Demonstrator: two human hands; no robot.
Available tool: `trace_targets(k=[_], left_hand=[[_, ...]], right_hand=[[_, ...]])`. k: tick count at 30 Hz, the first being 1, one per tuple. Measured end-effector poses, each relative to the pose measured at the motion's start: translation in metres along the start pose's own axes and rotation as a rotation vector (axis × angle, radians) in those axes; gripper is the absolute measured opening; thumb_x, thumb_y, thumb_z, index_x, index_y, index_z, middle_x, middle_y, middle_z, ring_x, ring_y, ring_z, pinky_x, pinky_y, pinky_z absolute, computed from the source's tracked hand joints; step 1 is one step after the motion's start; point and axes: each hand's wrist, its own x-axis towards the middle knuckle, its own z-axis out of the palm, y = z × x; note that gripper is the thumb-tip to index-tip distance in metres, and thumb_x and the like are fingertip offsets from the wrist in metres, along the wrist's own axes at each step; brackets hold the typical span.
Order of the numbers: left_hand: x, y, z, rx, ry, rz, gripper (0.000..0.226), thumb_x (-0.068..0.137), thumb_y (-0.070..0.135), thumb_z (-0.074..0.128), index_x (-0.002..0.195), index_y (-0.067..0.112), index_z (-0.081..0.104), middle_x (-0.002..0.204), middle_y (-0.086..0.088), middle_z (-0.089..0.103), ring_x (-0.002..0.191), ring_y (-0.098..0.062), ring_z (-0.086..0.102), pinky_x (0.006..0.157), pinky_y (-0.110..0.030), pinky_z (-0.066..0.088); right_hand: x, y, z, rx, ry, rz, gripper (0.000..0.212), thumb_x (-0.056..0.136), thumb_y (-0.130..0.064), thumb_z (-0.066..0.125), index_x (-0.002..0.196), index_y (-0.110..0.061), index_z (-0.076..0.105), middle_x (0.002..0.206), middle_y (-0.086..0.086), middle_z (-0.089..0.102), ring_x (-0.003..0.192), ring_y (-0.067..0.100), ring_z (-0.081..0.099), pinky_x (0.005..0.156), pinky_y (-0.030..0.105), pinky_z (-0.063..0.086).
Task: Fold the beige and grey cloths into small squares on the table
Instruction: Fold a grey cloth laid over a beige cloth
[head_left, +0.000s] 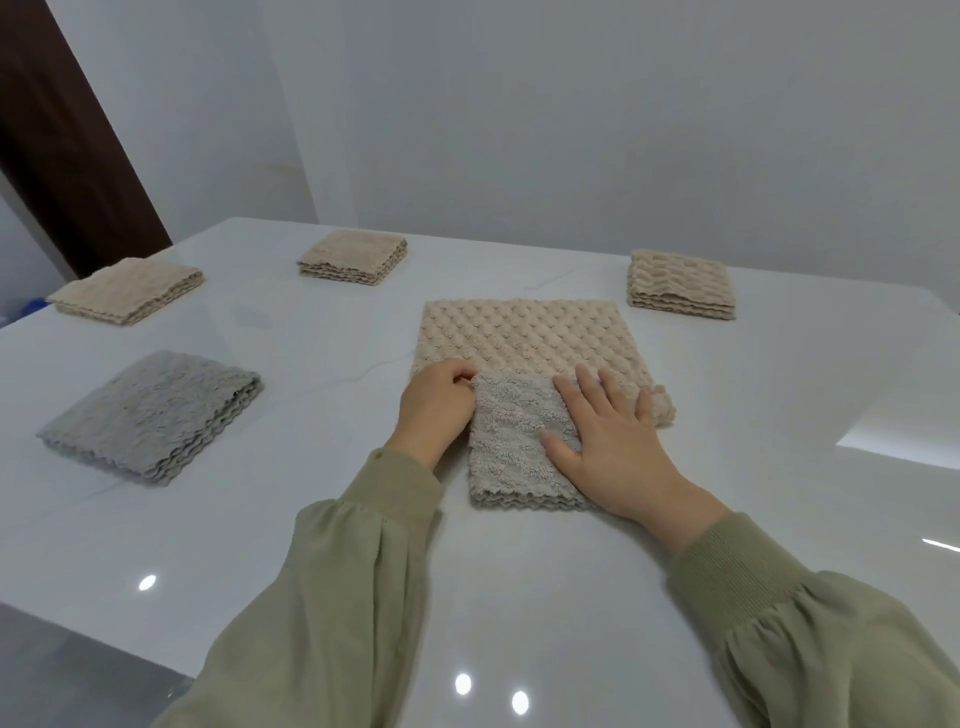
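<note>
Part of beige cloth (524, 338) under flat right hand (618, 447)

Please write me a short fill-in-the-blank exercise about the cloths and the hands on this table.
The right hand lies flat on a folded greyish fleecy cloth, which overlaps a spread ____ bubble-textured cloth.
The left hand pinches that folded cloth's far ____ corner.
Folded beige cloth squares elsewhere on the glossy white table number ____.
Missing words: beige; left; three.

folded cloths (127, 291) (353, 258) (681, 285) (150, 415) (511, 441): 5 | spread beige cloth (524, 338): 1 | hands (435, 408) (618, 441): 2 | table (571, 597): 1
</note>
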Motion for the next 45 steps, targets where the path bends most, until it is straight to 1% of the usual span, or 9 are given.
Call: trace_targets(k=[4, 8, 17, 22, 27, 33, 36, 42, 45], left_hand=[[0.000, -0.001, -0.011, -0.260, -0.210, -0.005, 0.027, 0.091, 0.002, 0.050, 0.099, 0.019, 0.070, 0.088, 0.006, 0.069, 0.080, -0.008, 0.063, 0.072, -0.023, 0.052], [0.000, -0.001, -0.019, -0.451, -0.188, -0.033, 0.027, 0.091, -0.005, 0.052, 0.108, 0.011, 0.064, 0.078, 0.001, 0.063, 0.048, 0.006, 0.054, 0.050, -0.009, 0.043], [0.007, 0.002, -0.017, -0.538, -0.038, -0.200, 0.024, 0.081, -0.004, 0.061, 0.094, 0.014, 0.070, 0.056, 0.001, 0.062, 0.044, -0.004, 0.055, 0.050, -0.020, 0.044], [0.009, 0.005, -0.013, -0.499, -0.025, -0.190, 0.020, 0.093, 0.007, 0.051, 0.098, 0.010, 0.071, 0.065, 0.001, 0.061, 0.055, -0.010, 0.056, 0.053, -0.021, 0.046], [0.006, 0.010, -0.013, -0.340, -0.070, -0.184, 0.041, 0.090, 0.051, 0.052, 0.084, 0.013, 0.068, 0.071, -0.001, 0.063, 0.062, -0.015, 0.058, 0.062, -0.026, 0.047], [0.009, 0.008, -0.008, -0.375, 0.015, -0.157, 0.009, 0.077, 0.021, 0.075, 0.085, 0.023, 0.071, 0.086, -0.004, 0.069, 0.079, -0.022, 0.067, 0.074, -0.037, 0.057], [0.006, 0.006, -0.001, -0.130, 0.091, -0.010, 0.011, 0.083, 0.015, 0.070, 0.092, 0.021, 0.068, 0.070, 0.002, 0.062, 0.072, -0.015, 0.061, 0.076, -0.027, 0.051], [-0.015, 0.013, -0.002, 0.219, 0.194, 0.369, 0.030, 0.098, 0.021, 0.046, 0.123, 0.013, 0.061, 0.123, -0.002, 0.062, 0.116, -0.019, 0.050, 0.098, -0.026, 0.033], [-0.020, 0.012, 0.006, 0.309, 0.118, 0.288, 0.037, 0.101, 0.034, 0.034, 0.115, 0.013, 0.061, 0.113, -0.004, 0.064, 0.111, -0.024, 0.048, 0.095, -0.037, 0.038]], right_hand=[[-0.002, 0.001, -0.001, 0.048, -0.001, -0.016, 0.068, 0.093, -0.056, 0.031, 0.151, -0.030, 0.007, 0.160, -0.002, -0.004, 0.146, 0.018, -0.012, 0.115, 0.048, -0.012], [-0.003, 0.002, -0.002, 0.104, 0.004, -0.032, 0.067, 0.094, -0.052, 0.034, 0.151, -0.029, 0.008, 0.159, -0.003, -0.003, 0.145, 0.016, -0.012, 0.116, 0.045, -0.011], [-0.002, 0.003, -0.001, 0.069, -0.036, -0.032, 0.066, 0.095, -0.051, 0.032, 0.151, -0.032, 0.002, 0.159, -0.006, -0.006, 0.145, 0.015, -0.013, 0.116, 0.045, -0.010], [-0.002, 0.003, -0.002, 0.051, -0.043, -0.033, 0.065, 0.096, -0.050, 0.031, 0.151, -0.031, 0.002, 0.159, -0.005, -0.007, 0.145, 0.016, -0.014, 0.116, 0.046, -0.010], [-0.003, 0.002, -0.002, 0.029, -0.026, -0.058, 0.064, 0.096, -0.049, 0.031, 0.151, -0.030, 0.004, 0.159, -0.004, -0.007, 0.145, 0.016, -0.015, 0.115, 0.044, -0.013], [-0.004, 0.002, -0.001, -0.011, -0.019, -0.030, 0.065, 0.095, -0.052, 0.029, 0.151, -0.032, 0.003, 0.159, -0.004, -0.006, 0.145, 0.017, -0.013, 0.115, 0.047, -0.012], [-0.003, 0.002, 0.000, -0.013, -0.033, -0.009, 0.065, 0.095, -0.054, 0.027, 0.151, -0.032, 0.002, 0.159, -0.003, -0.007, 0.145, 0.017, -0.014, 0.114, 0.047, -0.012], [-0.004, 0.001, 0.001, -0.009, 0.084, -0.027, 0.082, 0.078, -0.067, 0.006, 0.150, -0.029, 0.010, 0.159, -0.004, 0.000, 0.145, 0.014, -0.011, 0.112, 0.043, -0.017], [-0.004, 0.000, 0.000, -0.002, 0.096, -0.027, 0.081, 0.079, -0.067, 0.007, 0.150, -0.028, 0.014, 0.159, -0.004, 0.003, 0.145, 0.014, -0.010, 0.112, 0.044, -0.017]])
